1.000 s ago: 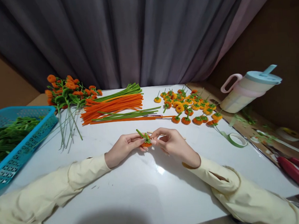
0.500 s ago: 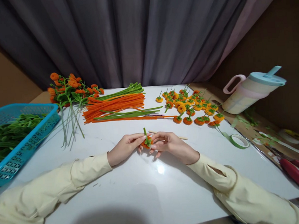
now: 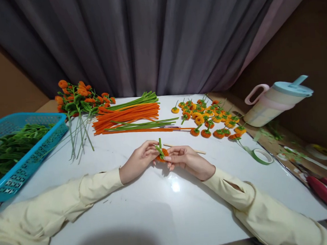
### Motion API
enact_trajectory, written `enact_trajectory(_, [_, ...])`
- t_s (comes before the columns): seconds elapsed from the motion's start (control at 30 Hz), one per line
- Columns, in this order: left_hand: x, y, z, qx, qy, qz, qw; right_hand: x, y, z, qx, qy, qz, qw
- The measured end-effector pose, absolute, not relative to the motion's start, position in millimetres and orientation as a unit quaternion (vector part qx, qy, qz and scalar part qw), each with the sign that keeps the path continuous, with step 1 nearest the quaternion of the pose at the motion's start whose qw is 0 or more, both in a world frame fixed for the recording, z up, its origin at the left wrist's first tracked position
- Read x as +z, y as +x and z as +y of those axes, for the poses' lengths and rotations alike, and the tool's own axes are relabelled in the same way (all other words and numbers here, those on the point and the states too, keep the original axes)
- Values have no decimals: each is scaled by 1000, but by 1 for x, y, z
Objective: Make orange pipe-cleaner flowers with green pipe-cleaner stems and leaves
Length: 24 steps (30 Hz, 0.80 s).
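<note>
Between my two hands is a small orange pipe-cleaner flower with green fuzzy pieces on its underside and a green stem pointing up. My right hand pinches the flower's right side between thumb and fingers. Bent fingers of my left hand close in on the green pieces at the flower's left; part of its grip is hidden. A thin wooden stick lies on the table just behind my right hand.
Orange pipe cleaners and green ones lie behind my hands. Finished flowers rest back left, near a blue basket of green leaves. Flower heads, green tape, a tumbler and red-handled pliers are at right.
A green piece on the flower now stands out to the upper left, apart from the stem. My left fingers have shifted and bent around it; my right hand still pinches the flower.
</note>
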<state>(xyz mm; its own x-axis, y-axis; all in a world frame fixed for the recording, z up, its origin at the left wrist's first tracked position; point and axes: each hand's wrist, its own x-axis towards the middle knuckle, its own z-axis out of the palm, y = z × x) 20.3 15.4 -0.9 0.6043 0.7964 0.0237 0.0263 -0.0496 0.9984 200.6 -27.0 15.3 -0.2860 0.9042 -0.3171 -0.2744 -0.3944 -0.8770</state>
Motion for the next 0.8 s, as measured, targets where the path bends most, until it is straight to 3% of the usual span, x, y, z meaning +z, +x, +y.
enact_trajectory(0.43, [7,20,8,369,771,304,420,12,195,-28,697,-433,-393,415])
enact_trajectory(0.8, [10,25,5,388,720,339,465,13,195,-28,671,-435,-406,444])
